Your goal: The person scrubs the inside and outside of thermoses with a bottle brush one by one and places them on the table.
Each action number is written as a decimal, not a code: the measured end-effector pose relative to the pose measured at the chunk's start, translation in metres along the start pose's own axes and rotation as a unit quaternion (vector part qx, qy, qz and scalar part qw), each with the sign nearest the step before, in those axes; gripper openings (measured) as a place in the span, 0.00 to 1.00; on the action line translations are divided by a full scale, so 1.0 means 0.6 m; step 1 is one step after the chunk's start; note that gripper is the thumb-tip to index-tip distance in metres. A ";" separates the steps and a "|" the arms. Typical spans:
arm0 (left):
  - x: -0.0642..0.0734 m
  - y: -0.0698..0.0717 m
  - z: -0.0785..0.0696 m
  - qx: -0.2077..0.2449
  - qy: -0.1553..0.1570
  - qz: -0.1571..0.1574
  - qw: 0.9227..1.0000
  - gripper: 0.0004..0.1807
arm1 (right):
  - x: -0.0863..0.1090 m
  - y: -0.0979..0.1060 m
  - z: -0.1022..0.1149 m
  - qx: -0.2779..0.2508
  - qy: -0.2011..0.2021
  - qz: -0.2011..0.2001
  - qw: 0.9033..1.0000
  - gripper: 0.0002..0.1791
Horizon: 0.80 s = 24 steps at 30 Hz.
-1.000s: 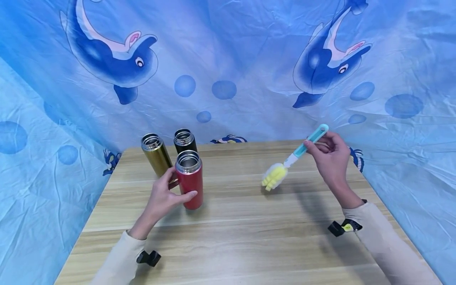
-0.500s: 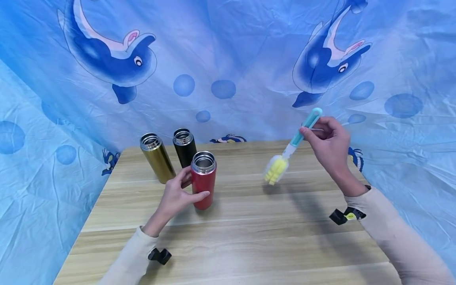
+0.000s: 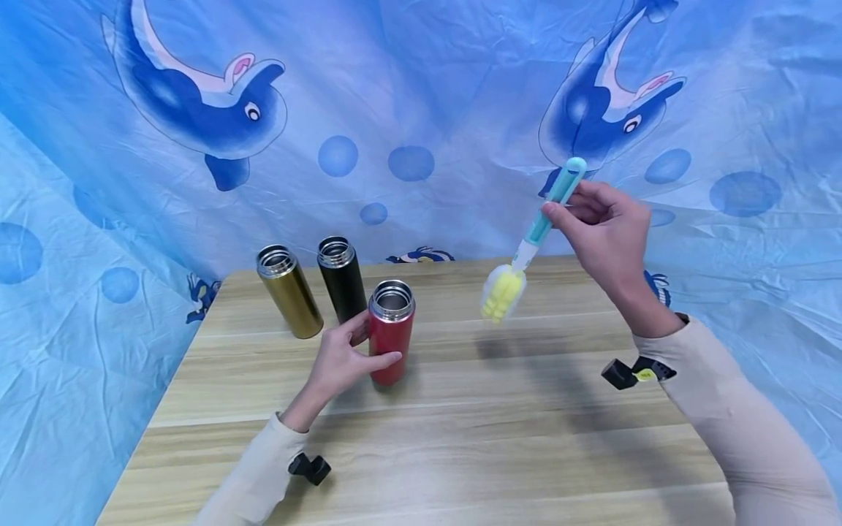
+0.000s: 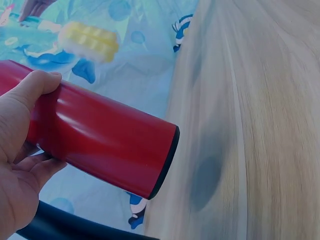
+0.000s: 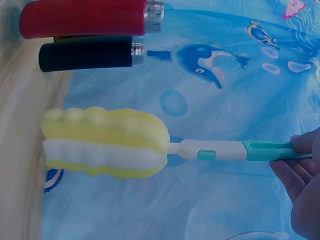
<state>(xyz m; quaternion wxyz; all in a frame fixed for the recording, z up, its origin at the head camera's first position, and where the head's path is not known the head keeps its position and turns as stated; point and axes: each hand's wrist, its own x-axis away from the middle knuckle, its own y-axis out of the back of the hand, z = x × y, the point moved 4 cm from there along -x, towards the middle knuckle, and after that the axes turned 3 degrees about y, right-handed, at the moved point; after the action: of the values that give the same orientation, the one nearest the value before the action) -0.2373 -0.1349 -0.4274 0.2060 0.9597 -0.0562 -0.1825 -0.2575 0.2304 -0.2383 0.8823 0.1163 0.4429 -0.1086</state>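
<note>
The red vacuum flask (image 3: 391,340) is near the centre of the head view, roughly upright and lidless. The left hand (image 3: 345,361) has its thumb and fingers around the body; in the left wrist view the base appears lifted off the tabletop (image 3: 473,438). It is probably stiff, moderately heavy metal, and the glossy wall may be slippery, so mid-body seems the surest hold.

Right of centre, the sponge bottle brush (image 3: 525,256) hangs tilted in the air, head down, apart from the flask. The right hand (image 3: 608,234) pinches its turquoise handle between thumb and fingers. It should be light, the yellow-and-white sponge soft and the handle firm; the handle looks the natural grip.

Left of centre stand a black vacuum flask (image 3: 343,288), just behind the red one, and a gold vacuum flask (image 3: 291,292), both lidless. Across the upper frame hangs a dolphin-print backdrop (image 3: 460,88).

No brand or lettering is readable on flasks or brush; the lime-coloured tag (image 3: 645,375) on the right wrist strap is too small to read.
</note>
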 end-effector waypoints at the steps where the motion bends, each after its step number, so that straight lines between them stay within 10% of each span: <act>1: -0.001 -0.003 -0.001 0.003 0.000 0.002 1.000 0.41 | -0.004 -0.002 0.004 0.001 0.001 0.002 1.000 0.15; 24: -0.012 -0.037 -0.004 0.023 0.033 0.036 0.999 0.42 | -0.102 -0.044 0.118 -0.117 0.087 0.017 0.989 0.11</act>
<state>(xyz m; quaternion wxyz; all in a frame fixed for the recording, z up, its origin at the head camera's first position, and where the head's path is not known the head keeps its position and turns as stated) -0.2423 -0.1125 -0.4323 0.1918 0.9671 -0.0882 -0.1418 -0.2477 0.1895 -0.1507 0.8495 0.0288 0.5259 -0.0309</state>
